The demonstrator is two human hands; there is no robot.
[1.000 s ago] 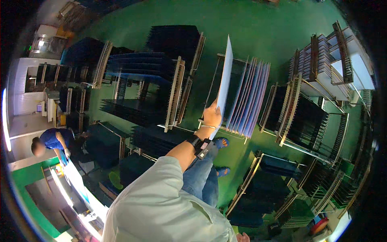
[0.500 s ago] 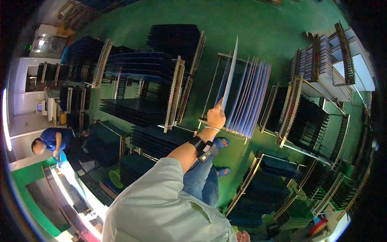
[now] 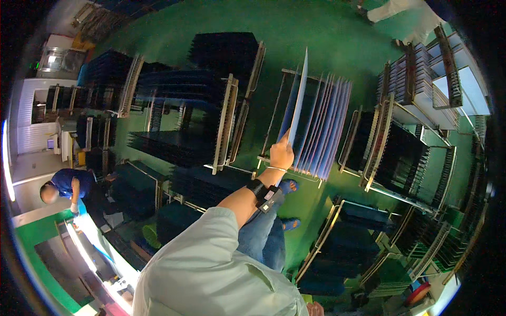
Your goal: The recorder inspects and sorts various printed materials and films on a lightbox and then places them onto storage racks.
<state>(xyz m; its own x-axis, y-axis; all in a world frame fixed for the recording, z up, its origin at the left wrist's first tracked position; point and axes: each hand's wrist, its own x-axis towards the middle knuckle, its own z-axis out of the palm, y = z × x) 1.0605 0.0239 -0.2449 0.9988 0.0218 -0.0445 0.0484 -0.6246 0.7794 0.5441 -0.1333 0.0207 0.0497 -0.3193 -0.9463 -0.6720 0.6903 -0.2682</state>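
Note:
My left hand, with a bracelet and a dark device strapped on the wrist, is closed on the near edge of a thin pale-blue panel. The panel stands on edge at the left part of a metal rack. Beside it on the right, several similar bluish panels stand in a spaced row, apart from my fingers. Only a sliver of my right hand shows at the lower edge, mostly cut off, so its grip cannot be made out.
Racks of dark panels stand to the left, with another dark rack to the right. White panels fill a rack at far right. A co-worker in dark blue bends over a brightly lit table. A pale blurred shape is at upper right.
My left hand and the held panel have shifted very slightly left in the picture. A pale shape has come into view at upper right. The co-worker's arm has moved a little.

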